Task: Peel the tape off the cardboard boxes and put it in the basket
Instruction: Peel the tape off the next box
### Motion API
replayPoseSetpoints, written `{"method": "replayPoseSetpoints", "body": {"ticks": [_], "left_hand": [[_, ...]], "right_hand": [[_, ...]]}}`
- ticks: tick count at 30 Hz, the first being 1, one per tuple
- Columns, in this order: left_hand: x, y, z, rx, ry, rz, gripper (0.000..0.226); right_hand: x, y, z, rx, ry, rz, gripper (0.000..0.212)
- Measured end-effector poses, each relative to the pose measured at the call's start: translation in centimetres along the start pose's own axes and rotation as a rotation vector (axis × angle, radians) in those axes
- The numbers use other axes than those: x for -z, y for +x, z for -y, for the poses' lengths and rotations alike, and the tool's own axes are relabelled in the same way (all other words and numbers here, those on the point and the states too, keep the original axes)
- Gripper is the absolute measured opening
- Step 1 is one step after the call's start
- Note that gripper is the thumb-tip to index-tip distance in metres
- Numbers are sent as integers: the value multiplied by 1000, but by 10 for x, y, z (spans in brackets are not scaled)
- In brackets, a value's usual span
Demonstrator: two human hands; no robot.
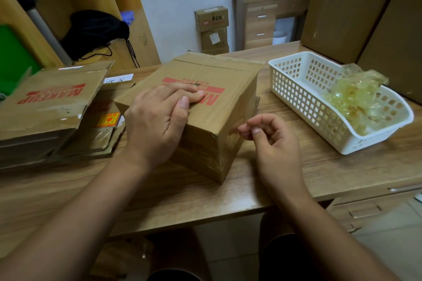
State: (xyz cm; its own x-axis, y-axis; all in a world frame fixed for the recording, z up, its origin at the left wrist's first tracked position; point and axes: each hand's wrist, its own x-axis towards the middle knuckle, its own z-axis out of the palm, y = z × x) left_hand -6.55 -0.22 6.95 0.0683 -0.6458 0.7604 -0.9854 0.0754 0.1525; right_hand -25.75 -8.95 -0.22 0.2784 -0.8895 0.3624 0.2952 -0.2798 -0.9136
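Observation:
A cardboard box with red print stands in the middle of the wooden desk. My left hand lies flat on its top, fingers straight, pressing it down. Clear glossy tape runs over the box's right side face. My right hand is beside that face, fingers curled, thumb and fingertips pinched together at the tape's edge near the box's front corner. A white plastic basket stands to the right, holding a crumpled wad of yellowish peeled tape.
Flattened and stacked cardboard boxes lie at the left of the desk. Large upright cardboard sheets lean behind the basket. A black bag sits on the shelf at back left. The desk's front edge is near my arms.

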Motion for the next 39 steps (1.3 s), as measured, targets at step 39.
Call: {"method": "replayPoseSetpoints", "body": {"ticks": [39], "left_hand": [[-1,-1,-1,23,-11,-19,46]], "right_hand": [[-6,14,3,170,-513,51,23]]}}
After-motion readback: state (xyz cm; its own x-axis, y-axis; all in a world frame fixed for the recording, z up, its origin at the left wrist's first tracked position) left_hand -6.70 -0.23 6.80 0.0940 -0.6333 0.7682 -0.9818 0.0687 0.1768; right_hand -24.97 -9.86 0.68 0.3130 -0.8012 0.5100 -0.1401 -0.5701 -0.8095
